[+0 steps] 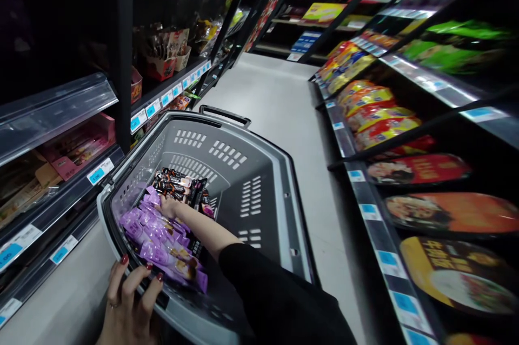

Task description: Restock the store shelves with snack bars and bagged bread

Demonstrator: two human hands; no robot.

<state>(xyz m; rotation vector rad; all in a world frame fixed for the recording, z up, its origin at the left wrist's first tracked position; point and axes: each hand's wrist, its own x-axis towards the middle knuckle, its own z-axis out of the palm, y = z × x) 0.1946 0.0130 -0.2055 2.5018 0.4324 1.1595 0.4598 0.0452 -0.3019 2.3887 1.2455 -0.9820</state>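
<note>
A grey shopping basket point(279, 172) with slotted walls fills the middle of the view. My left hand point(132, 293) has its fingers curled over the near left rim; the thumb is hidden. Reaching down inside, my right hand point(169, 207) has its fingers closed at the top end of a purple snack packet point(151, 197), though the fingertips are partly hidden. Several more purple snack packets point(170, 250) lie in a pile beneath and beside it, along the basket's left side. Dark-wrapped packets point(174, 180) lie just beyond my right hand, against the far left wall.
Shelves with blue-and-white price tags point(101, 171) run close along the left. On the right, shelves hold red and yellow bags point(385, 118) and oval food packs point(454, 212). A pale floor point(267, 85) leads to a shelf across the aisle's end. The basket's handle point(225, 113) sticks out at its far side.
</note>
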